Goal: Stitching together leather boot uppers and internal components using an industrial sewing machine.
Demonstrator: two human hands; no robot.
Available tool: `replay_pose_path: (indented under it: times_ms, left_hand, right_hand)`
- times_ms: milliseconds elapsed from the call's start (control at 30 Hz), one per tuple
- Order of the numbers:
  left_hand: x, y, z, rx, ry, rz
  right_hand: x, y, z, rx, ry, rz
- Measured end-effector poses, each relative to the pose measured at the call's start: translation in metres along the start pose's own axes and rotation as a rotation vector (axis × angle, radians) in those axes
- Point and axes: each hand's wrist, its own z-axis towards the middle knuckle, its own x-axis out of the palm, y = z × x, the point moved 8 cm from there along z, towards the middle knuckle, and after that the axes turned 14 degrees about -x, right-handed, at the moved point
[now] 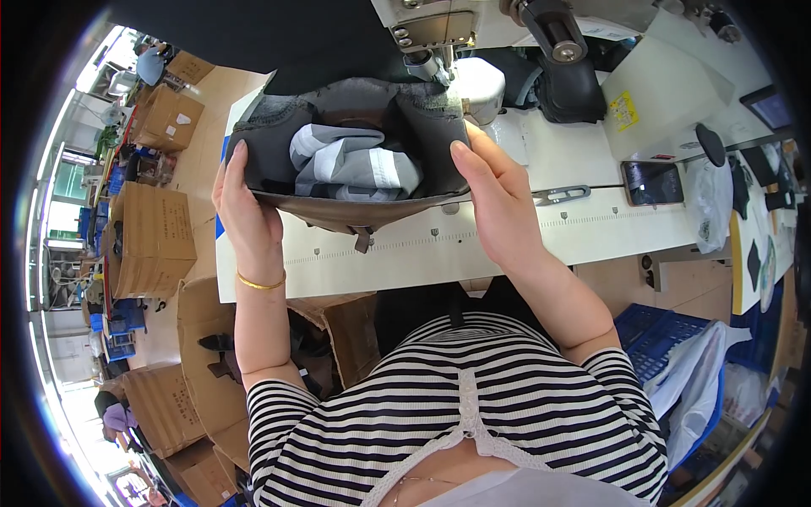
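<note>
Between my hands is an open bag-like piece [435, 139], dark grey inside and brownish outside. Its mouth faces up toward me, and a small strap loop [363, 240] hangs from its near side. Grey and white cloth [359, 165] lies bunched inside. My left hand [245, 211] grips the left side, thumb over the rim. My right hand [501, 198] holds the right side in the same way, thumb on the dark inner face. The far rim is at the presser foot [441, 68] of a sewing machine [435, 32]; whether it is clamped there I cannot tell. Fingers beneath are hidden.
Thread snips [562, 195] and a phone [653, 183] lie on the white table [405, 258] to the right. Dark pieces [570, 89] are piled behind them. An open cardboard box [203, 338] stands below left, a blue crate [655, 338] below right.
</note>
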Motion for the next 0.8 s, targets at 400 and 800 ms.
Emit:
replay_pose_path:
  times_ms: [400,800]
  left_hand:
    - [0.002,0.003,0.000,-0.060,-0.073,0.021]
    - [-0.019,0.026,0.095,-0.373,0.147,0.137]
  right_hand:
    - [-0.003,0.002,-0.001,-0.134,0.038,-0.167]
    - [-0.013,0.007,-0.018,-0.085,0.080,-0.155]
